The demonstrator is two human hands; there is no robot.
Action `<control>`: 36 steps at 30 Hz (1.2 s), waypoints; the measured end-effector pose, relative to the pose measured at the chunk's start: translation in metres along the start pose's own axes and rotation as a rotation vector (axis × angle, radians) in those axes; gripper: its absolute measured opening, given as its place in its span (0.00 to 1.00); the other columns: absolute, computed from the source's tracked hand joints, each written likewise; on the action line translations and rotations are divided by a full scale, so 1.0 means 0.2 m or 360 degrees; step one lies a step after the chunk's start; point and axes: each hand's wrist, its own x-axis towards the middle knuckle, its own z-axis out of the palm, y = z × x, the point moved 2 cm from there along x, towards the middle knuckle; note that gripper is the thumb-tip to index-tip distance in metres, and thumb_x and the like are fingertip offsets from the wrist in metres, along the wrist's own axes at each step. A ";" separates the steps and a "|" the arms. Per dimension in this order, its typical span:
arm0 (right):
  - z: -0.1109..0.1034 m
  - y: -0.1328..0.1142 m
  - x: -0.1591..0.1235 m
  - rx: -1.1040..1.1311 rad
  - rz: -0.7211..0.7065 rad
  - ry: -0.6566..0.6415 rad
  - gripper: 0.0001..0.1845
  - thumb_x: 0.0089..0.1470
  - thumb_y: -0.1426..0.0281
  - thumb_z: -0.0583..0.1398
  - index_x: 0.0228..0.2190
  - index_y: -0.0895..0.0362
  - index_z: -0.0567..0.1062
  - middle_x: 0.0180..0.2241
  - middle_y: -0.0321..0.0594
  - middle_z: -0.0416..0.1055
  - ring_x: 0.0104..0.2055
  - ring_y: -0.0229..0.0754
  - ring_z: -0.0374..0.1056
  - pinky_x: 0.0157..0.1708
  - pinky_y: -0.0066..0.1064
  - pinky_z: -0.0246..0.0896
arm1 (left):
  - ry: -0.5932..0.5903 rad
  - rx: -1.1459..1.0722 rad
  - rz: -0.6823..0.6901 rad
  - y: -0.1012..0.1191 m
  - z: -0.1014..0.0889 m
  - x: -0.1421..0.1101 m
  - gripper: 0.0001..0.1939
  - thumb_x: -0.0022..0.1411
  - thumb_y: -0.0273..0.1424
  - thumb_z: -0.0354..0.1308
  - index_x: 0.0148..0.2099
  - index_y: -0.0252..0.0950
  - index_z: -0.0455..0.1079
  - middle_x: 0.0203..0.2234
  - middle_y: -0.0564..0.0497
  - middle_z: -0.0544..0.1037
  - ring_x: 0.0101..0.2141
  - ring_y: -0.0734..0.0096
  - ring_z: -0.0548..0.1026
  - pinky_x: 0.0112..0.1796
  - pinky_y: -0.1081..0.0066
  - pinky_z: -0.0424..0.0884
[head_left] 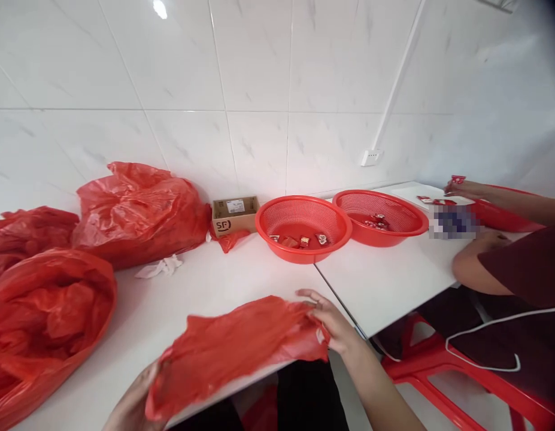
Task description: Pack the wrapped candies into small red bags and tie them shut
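A flattened red plastic bag (234, 347) is stretched between my two hands over the table's front edge. My left hand (136, 401) grips its left end, with the fingers partly hidden behind the plastic. At the other end, my right hand (328, 320) holds the bag's edge, its index finger extended away from the plastic. A small pale patch shows on the bag near my right fingers. Beyond the bag stands a red mesh basket (302, 257) with several small wrapped packets (305, 242) at its bottom.
A second red basket (380, 238) holds more packets. Large red bags (142, 215) and an open red bag (48, 323) fill the left side. A cardboard box (234, 216) stands by the wall, a crumpled tissue (160, 266) nearer. Another person's arms (519, 200) reach over the right table.
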 end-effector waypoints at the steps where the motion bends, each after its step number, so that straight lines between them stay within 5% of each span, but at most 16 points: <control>1: 0.00 -0.02 0.01 0.0119 -0.0047 0.0040 0.24 0.38 0.75 0.65 0.42 0.53 0.73 0.32 0.34 0.77 0.27 0.35 0.70 0.28 0.25 0.61 | 0.0096 -0.0144 0.0004 0.02 0.02 0.02 0.12 0.49 0.23 0.66 0.38 0.39 0.76 0.31 0.52 0.82 0.29 0.68 0.80 0.31 0.74 0.77; 4: 0.05 -0.09 0.03 0.0306 -0.0139 0.0097 0.26 0.38 0.75 0.67 0.42 0.51 0.71 0.30 0.32 0.76 0.25 0.33 0.68 0.26 0.24 0.60 | 0.0224 -0.0403 0.0032 0.06 0.11 0.05 0.11 0.57 0.19 0.54 0.37 0.36 0.75 0.30 0.50 0.82 0.29 0.71 0.80 0.32 0.76 0.78; 7: 0.11 -0.12 0.04 0.0332 -0.0134 0.0078 0.22 0.40 0.73 0.67 0.41 0.53 0.73 0.31 0.34 0.76 0.28 0.35 0.70 0.30 0.25 0.63 | 0.0216 -0.0311 0.0187 0.07 0.16 0.05 0.06 0.56 0.22 0.59 0.36 0.35 0.74 0.27 0.52 0.79 0.25 0.74 0.77 0.30 0.77 0.76; 11: 0.13 -0.12 0.05 0.0195 -0.0186 0.0092 0.13 0.46 0.66 0.66 0.37 0.54 0.75 0.29 0.35 0.74 0.32 0.37 0.70 0.33 0.26 0.64 | 0.0078 0.0629 0.0789 0.06 0.15 -0.03 0.33 0.48 0.38 0.71 0.57 0.47 0.68 0.37 0.54 0.76 0.39 0.67 0.77 0.39 0.74 0.74; 13: 0.13 -0.12 0.06 0.0066 -0.0184 0.0079 0.11 0.49 0.65 0.64 0.36 0.53 0.76 0.30 0.34 0.74 0.33 0.37 0.70 0.34 0.26 0.64 | 0.0112 0.1239 0.1060 0.05 0.14 -0.06 0.39 0.47 0.41 0.71 0.61 0.49 0.63 0.45 0.51 0.73 0.49 0.60 0.73 0.48 0.67 0.70; 15: 0.13 -0.11 0.07 -0.0051 -0.0140 0.0045 0.09 0.50 0.64 0.63 0.34 0.54 0.76 0.31 0.35 0.74 0.33 0.37 0.70 0.35 0.26 0.63 | 0.0150 0.1691 0.1152 0.04 0.14 -0.07 0.38 0.49 0.44 0.69 0.62 0.49 0.64 0.50 0.49 0.72 0.53 0.55 0.70 0.52 0.62 0.66; 18: 0.16 -0.13 0.08 -0.0186 -0.0089 -0.0036 0.08 0.51 0.65 0.62 0.33 0.55 0.76 0.31 0.36 0.74 0.33 0.37 0.69 0.33 0.25 0.63 | 0.0104 0.1939 0.1073 0.04 0.16 -0.04 0.22 0.54 0.46 0.64 0.49 0.45 0.75 0.45 0.49 0.77 0.44 0.57 0.74 0.45 0.66 0.68; 21: 0.18 -0.17 0.10 -0.0283 -0.0039 -0.0169 0.09 0.51 0.66 0.63 0.35 0.56 0.76 0.31 0.35 0.74 0.32 0.36 0.69 0.32 0.25 0.62 | -0.0023 0.1516 0.0832 0.05 0.19 -0.01 0.15 0.55 0.46 0.63 0.32 0.38 0.77 0.34 0.47 0.79 0.33 0.63 0.75 0.34 0.72 0.70; 25: 0.16 -0.26 0.13 -0.0355 0.0062 -0.0454 0.18 0.50 0.65 0.65 0.44 0.51 0.73 0.32 0.34 0.75 0.28 0.35 0.68 0.30 0.26 0.61 | 0.0134 0.0266 0.0221 0.08 0.19 0.02 0.07 0.54 0.33 0.64 0.32 0.33 0.76 0.26 0.47 0.79 0.25 0.67 0.76 0.28 0.72 0.74; 28: 0.14 -0.31 0.15 -0.0582 -0.0075 -0.0599 0.13 0.48 0.65 0.67 0.38 0.52 0.77 0.28 0.32 0.73 0.26 0.33 0.66 0.28 0.25 0.59 | 0.0328 -0.0227 0.0051 0.11 0.16 0.04 0.07 0.56 0.21 0.54 0.33 0.33 0.74 0.25 0.49 0.79 0.23 0.71 0.77 0.26 0.75 0.75; 32: 0.17 -0.29 0.20 -0.1482 -0.0080 -0.0682 0.10 0.51 0.67 0.62 0.35 0.55 0.82 0.34 0.39 0.78 0.35 0.41 0.71 0.37 0.30 0.63 | 0.0327 -0.0270 0.0061 0.14 0.16 0.07 0.07 0.58 0.22 0.53 0.32 0.34 0.72 0.23 0.50 0.78 0.23 0.72 0.76 0.26 0.76 0.75; 34: 0.18 -0.28 0.24 -0.1861 -0.0147 -0.0455 0.15 0.53 0.68 0.59 0.42 0.53 0.81 0.41 0.41 0.79 0.40 0.45 0.73 0.41 0.34 0.64 | 0.0160 -0.0097 0.0090 0.13 0.20 0.07 0.08 0.54 0.27 0.61 0.39 0.35 0.74 0.26 0.50 0.79 0.26 0.68 0.77 0.28 0.74 0.76; 36: 0.18 -0.30 0.26 -0.2052 -0.0309 -0.0186 0.19 0.53 0.69 0.58 0.47 0.53 0.78 0.46 0.42 0.77 0.45 0.47 0.72 0.46 0.36 0.64 | -0.0007 0.0246 0.0203 0.12 0.24 0.06 0.25 0.50 0.33 0.68 0.51 0.41 0.71 0.31 0.51 0.79 0.30 0.66 0.78 0.31 0.73 0.75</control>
